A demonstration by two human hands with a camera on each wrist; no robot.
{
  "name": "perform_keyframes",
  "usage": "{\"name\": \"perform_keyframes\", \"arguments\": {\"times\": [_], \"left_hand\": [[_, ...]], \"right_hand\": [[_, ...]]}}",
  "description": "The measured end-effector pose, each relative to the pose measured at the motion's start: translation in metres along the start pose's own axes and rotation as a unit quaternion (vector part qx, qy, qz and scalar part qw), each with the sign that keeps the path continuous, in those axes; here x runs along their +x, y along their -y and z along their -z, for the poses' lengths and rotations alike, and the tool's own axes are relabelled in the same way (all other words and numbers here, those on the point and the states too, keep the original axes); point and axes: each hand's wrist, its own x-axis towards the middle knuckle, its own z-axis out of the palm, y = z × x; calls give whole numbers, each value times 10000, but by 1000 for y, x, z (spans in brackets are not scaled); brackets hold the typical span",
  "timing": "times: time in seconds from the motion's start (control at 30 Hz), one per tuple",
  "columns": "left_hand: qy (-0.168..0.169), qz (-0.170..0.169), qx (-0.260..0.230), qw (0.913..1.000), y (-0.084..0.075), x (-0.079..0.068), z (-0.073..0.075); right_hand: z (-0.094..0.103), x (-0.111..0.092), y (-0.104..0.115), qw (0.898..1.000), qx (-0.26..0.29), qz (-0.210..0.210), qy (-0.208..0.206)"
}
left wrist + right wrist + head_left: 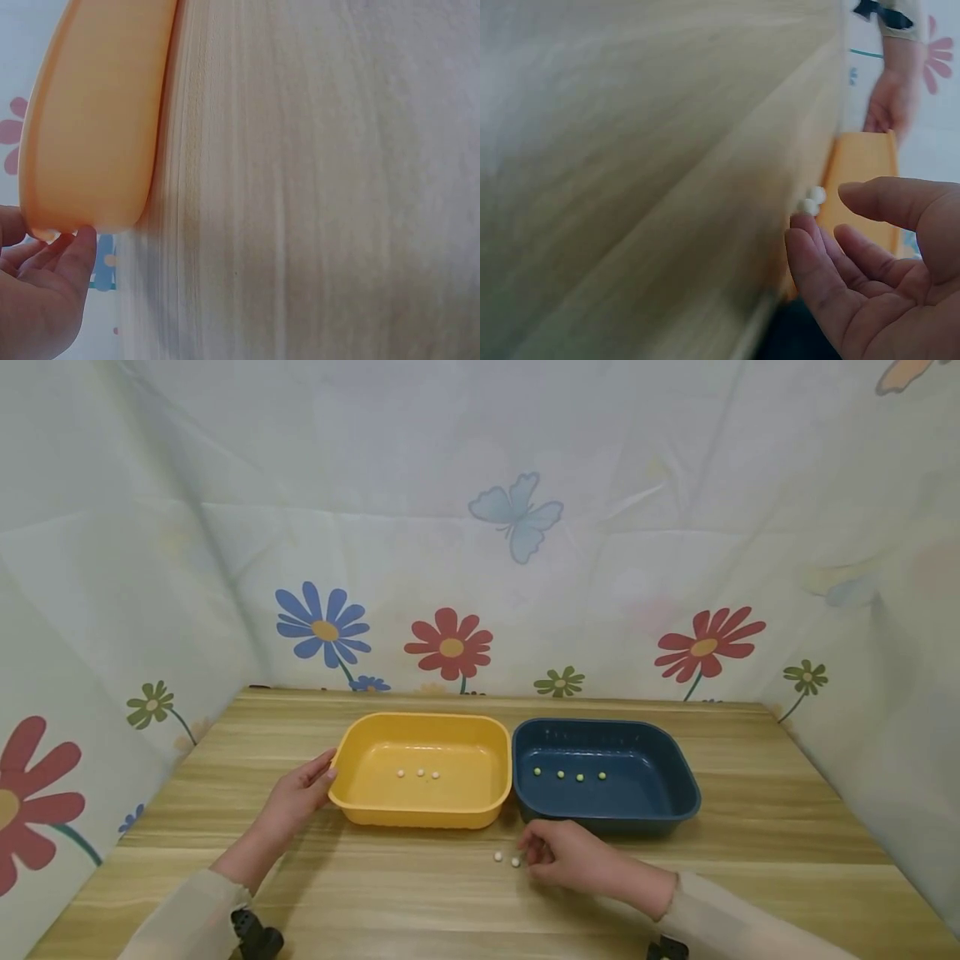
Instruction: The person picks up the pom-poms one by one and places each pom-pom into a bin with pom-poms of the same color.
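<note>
My left hand [300,789] holds the left end of a yellow plastic tray [420,818], its thumb at the rim and its fingers against the outer wall in the left wrist view. Three small white beads [420,772] lie in a row inside that tray. Over the table in front of the trays is my right hand [566,858], thumb and fingers parted with nothing seen between them. Two white beads [515,862] lie on the tabletop just left of its fingertips; the right wrist view shows these white beads [808,207] close to the fingers.
A dark blue tray [607,827] stands against the yellow one on its right, holding several yellow-green beads [580,777]. Both trays sit on a wood-grain table [375,893]. Behind and beside the table hangs a flower-printed cloth [600,593].
</note>
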Motion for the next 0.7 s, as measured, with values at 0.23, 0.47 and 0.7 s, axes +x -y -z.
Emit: {"name": "perform_keyframes", "arguments": {"times": [0.23,0.47,0.7], "left_hand": [[-1,-14,16,10000,0,0,0],[23,-35,-5,10000,2,2,0],[32,-4,-36,10000,3,2,0]], "right_hand": [[-7,9,-5,9996,-283,-13,8],[-12,14,-5,9980,-621,46,69],[-16,17,-6,9961,-877,77,73]]}}
